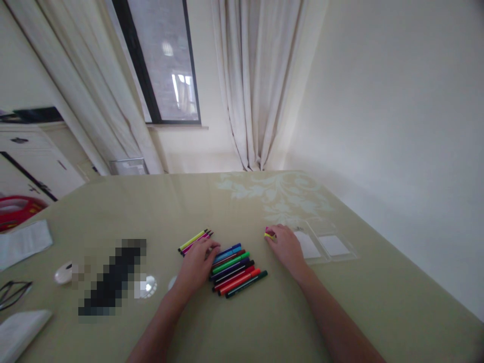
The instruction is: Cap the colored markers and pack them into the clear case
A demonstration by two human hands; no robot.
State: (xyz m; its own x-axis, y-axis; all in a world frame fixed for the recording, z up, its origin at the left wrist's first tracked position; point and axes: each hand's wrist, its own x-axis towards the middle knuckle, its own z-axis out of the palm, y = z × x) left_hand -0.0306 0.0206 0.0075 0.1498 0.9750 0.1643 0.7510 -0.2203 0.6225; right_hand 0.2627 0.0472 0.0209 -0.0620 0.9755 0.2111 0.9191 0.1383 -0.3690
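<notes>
1. The left hand [198,258] lies over felt-tip pens on the desk [143,206], its fingers loosely bent; whether it grips any, I cannot tell.
2. To its right, a slanting row of felt-tip pens [231,263] runs from blue through green and red to a dark one nearest the person.
3. Just beyond the left hand lie the yellow and magenta pens [192,240].
4. The right hand [286,248] pinches something pink and yellow [267,232], mostly hidden, just beside a clear plastic case [318,243].
</notes>
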